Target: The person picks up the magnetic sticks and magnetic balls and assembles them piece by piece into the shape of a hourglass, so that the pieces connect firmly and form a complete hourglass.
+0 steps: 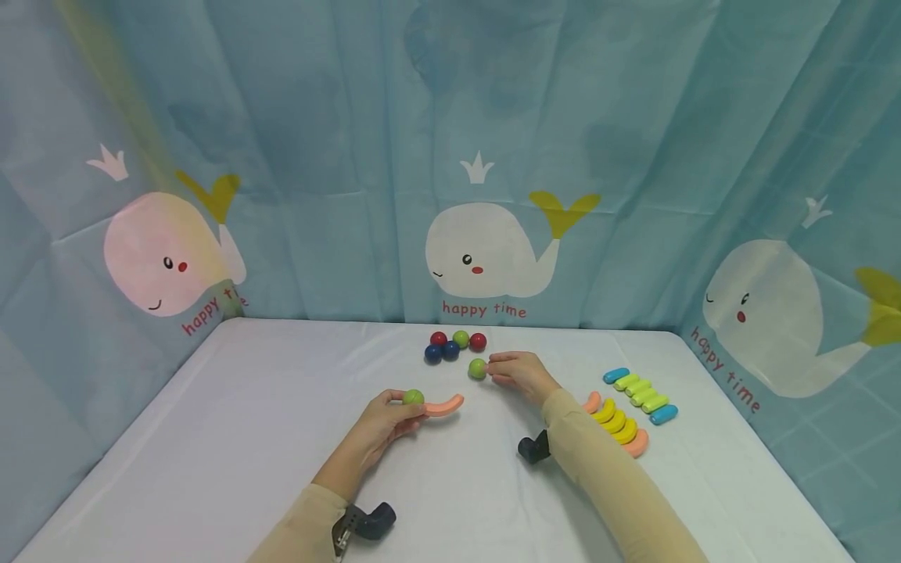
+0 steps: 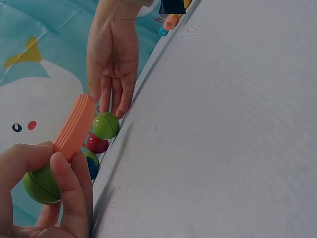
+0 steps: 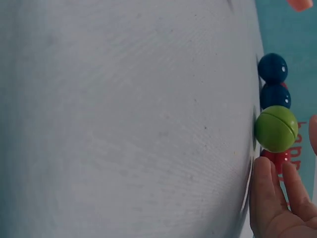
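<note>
My left hand (image 1: 383,424) holds a salmon-orange curved stick (image 1: 446,407), ridged along one side, and a green ball (image 1: 413,397) together above the table. In the left wrist view the thumb and fingers pinch the stick, and the held ball (image 2: 42,186) is partly hidden behind them. The right hand (image 1: 522,375) reaches toward a second green ball (image 1: 477,369) lying on the cloth. Its fingers are extended; in the right wrist view the fingertips are right beside that ball (image 3: 276,129), and whether they touch it I cannot tell.
Behind are red balls (image 1: 478,342), blue balls (image 1: 432,354) and another green ball (image 1: 461,338). At the right lie yellow curved pieces (image 1: 615,422) between salmon ones (image 1: 637,444), and green cylinders (image 1: 642,395) between blue ones (image 1: 664,414). A whale-print curtain (image 1: 338,195) surrounds the white table (image 1: 232,438).
</note>
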A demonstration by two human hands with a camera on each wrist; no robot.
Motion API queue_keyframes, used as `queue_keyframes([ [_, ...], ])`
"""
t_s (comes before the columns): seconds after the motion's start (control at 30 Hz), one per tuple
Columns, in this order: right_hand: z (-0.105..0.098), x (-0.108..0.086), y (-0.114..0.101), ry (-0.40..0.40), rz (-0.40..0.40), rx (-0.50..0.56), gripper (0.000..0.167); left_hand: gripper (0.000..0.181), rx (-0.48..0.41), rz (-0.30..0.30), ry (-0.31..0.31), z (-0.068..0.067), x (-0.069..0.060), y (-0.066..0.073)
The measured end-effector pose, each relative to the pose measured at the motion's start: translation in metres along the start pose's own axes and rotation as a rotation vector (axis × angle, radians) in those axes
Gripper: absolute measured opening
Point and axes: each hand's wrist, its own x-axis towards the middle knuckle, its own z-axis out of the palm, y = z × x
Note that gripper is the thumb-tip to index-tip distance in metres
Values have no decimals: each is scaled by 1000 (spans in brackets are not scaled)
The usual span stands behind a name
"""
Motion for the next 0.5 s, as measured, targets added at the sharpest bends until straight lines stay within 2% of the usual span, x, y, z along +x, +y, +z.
queue_keyframes([
  [0.5,9,4,-5,20,31,-39,40,40,16,26,5,1,-6,2],
])
